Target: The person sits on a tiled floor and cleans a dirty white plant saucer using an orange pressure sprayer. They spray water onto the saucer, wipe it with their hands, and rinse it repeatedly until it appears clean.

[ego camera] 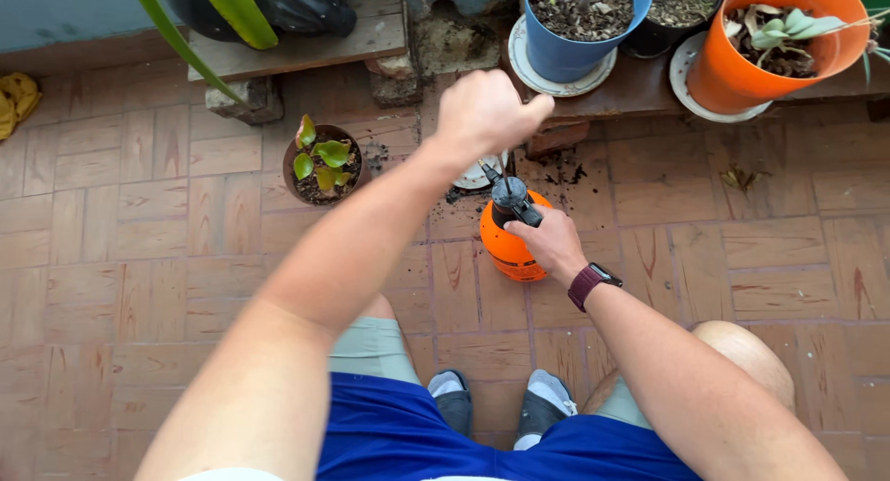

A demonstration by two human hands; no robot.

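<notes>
Blue shorts | left hand fingers clenched | right hand fingers grasping orange sprayer | brick floor

There are no packages, labels, signs or proper screens to be seen out here on the tiled floor. The only thing close to a screen is the small dark face of the wristwatch on a maroon band, worn on the right wrist just behind the hand that rests on the orange sprayer bottle; its face looks dark and too small to make out. The sprayer's round orange body shows no label on the side turned this way.
</notes>
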